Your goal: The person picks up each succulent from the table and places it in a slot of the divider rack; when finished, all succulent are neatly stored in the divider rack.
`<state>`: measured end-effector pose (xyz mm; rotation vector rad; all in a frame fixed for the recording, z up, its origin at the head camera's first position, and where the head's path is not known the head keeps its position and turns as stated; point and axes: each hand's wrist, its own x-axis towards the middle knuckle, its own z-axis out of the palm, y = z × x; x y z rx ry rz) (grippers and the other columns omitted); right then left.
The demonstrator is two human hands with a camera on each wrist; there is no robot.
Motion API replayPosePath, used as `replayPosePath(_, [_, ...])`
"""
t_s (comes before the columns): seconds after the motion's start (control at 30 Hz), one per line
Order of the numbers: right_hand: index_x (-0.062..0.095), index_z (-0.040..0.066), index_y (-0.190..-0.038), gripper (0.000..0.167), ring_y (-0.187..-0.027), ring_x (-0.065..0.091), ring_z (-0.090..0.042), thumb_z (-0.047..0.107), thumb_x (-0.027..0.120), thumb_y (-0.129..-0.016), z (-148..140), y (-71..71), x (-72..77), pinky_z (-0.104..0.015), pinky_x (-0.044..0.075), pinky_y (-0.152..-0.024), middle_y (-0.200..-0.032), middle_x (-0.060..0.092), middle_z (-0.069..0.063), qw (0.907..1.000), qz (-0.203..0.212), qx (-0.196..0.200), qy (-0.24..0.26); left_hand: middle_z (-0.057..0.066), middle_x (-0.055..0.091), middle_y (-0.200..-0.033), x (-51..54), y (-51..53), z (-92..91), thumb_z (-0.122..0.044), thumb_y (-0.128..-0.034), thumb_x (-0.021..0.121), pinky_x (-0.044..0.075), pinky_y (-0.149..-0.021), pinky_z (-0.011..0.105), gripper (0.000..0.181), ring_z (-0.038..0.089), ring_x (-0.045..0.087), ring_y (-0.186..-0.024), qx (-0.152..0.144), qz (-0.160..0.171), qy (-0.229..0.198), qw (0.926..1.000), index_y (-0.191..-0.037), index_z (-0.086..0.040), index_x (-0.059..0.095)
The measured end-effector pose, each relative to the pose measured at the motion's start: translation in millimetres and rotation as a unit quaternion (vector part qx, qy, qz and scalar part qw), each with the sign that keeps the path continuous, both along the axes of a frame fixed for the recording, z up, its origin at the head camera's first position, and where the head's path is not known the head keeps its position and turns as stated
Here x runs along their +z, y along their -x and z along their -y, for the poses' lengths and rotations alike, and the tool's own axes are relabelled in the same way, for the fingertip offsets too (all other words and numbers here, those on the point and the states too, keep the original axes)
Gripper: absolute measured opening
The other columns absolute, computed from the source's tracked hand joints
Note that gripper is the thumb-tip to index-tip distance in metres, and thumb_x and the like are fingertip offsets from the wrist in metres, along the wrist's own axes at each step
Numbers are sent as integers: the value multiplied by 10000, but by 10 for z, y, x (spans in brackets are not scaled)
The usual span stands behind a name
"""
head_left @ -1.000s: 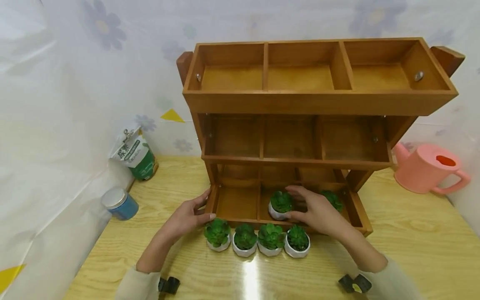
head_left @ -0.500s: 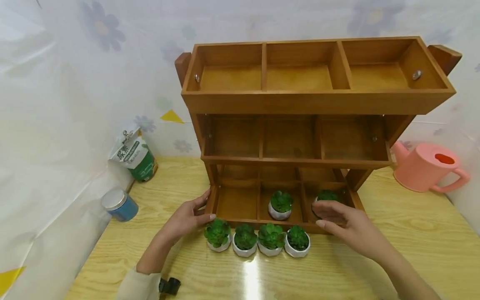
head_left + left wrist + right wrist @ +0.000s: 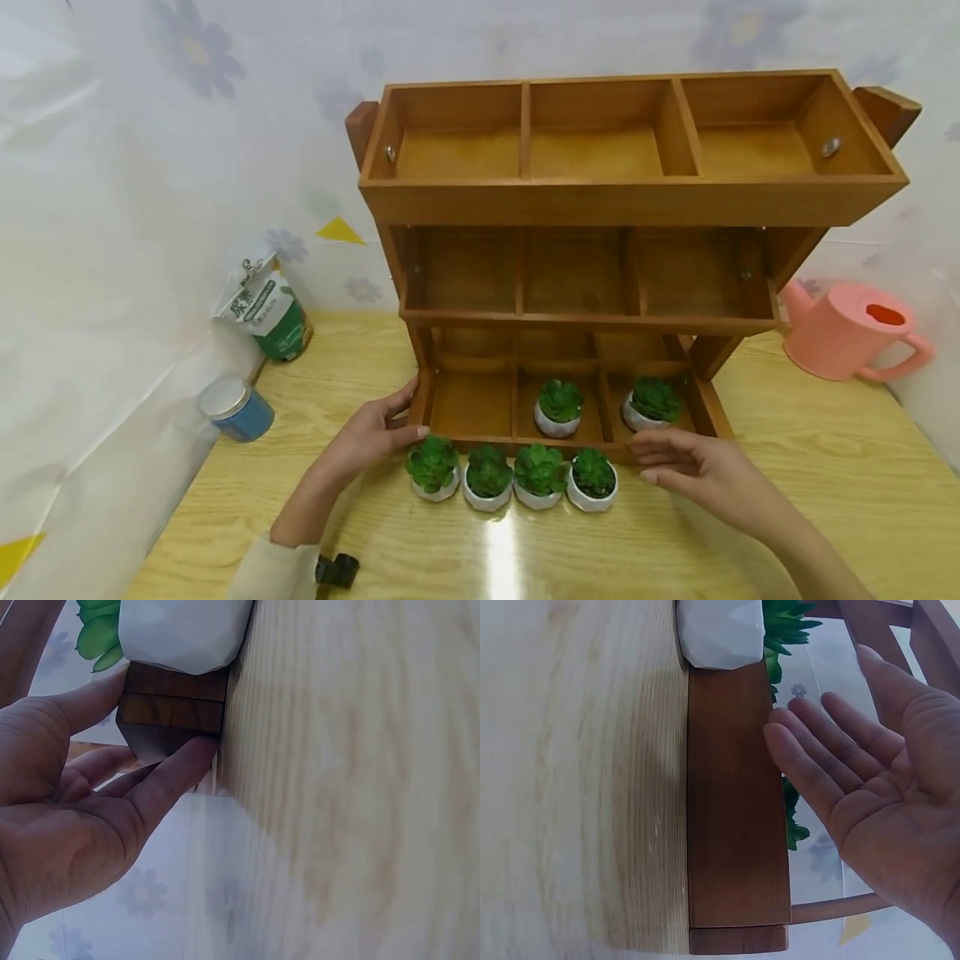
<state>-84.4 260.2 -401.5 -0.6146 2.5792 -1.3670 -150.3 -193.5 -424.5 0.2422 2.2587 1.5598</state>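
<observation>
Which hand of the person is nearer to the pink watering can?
Right. The right hand is by the front right of the bottom tray; the pink watering can stands farther right and back. The left hand touches the tray's left end, farther away.

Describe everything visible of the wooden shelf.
The shelf is brown and looks wooden, standing upright on the table. It has three tiers, each divided into three compartments, with shiny bolts at the ends. Potted plants sit in the bottom middle and bottom right compartments. The left hand touches its lower front left corner.
</observation>
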Motion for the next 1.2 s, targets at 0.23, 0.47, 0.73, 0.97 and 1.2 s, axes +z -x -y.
replayPosePath(0.23, [612, 7, -1375, 455, -1040, 726, -80, 214, 691, -978, -10, -35, -16, -246, 622, -769, -1236, 714, -189, 9980, 518, 344, -70, 122, 237, -1681, -9, 12, -15, -181, -992, 671, 555, -1020, 388, 775, 394, 420, -1449, -36, -2, 87, 10000, -1626, -228, 229])
replayPosePath(0.47, [610, 19, -1389, 486, -1042, 734, -108, 259, 693, -975, 29, -31, -63, -223, 616, -776, -1266, 700, -197, 9975, 488, 466, -198, 127, 248, -1677, 15, -10, -22, -149, -998, 659, 553, -1023, 385, 763, 397, 417, -1450, -45, 16, -13, 10000, -1626, -214, 231])
replayPosePath(0.73, [612, 15, -1386, 494, -1032, 746, -144, 259, 705, -967, 101, -41, -80, -223, 617, -772, -1250, 714, -183, 9980, 166, 565, -239, 133, 247, -1676, 26, -11, -19, -145, -1004, 648, 547, -1030, 390, 759, 402, 416, -1448, -100, -60, 6, 9999, -1629, -198, 220])
replayPosePath(0.97, [574, 27, -1432, 564, -1053, 741, -166, 314, 704, -963, 160, -29, -90, -213, 612, -779, -1280, 698, -188, 9973, 410, 573, -217, 130, 230, -1682, 6, 3, -10, -167, -999, 660, 545, -1034, 388, 770, 402, 405, -1455, -110, -42, -15, 9999, -1628, -206, 218])
replayPosePath(1.2, [572, 61, -1443, 608, -1060, 734, -126, 357, 731, -936, 197, -8, -102, -214, 606, -807, -1311, 680, -192, 9977, 321, 472, -355, 128, 233, -1681, 2, 6, -10, -175, -992, 670, 538, -1042, 394, 779, 401, 403, -1457, -108, -30, -49, 9999, -1628, -198, 220])
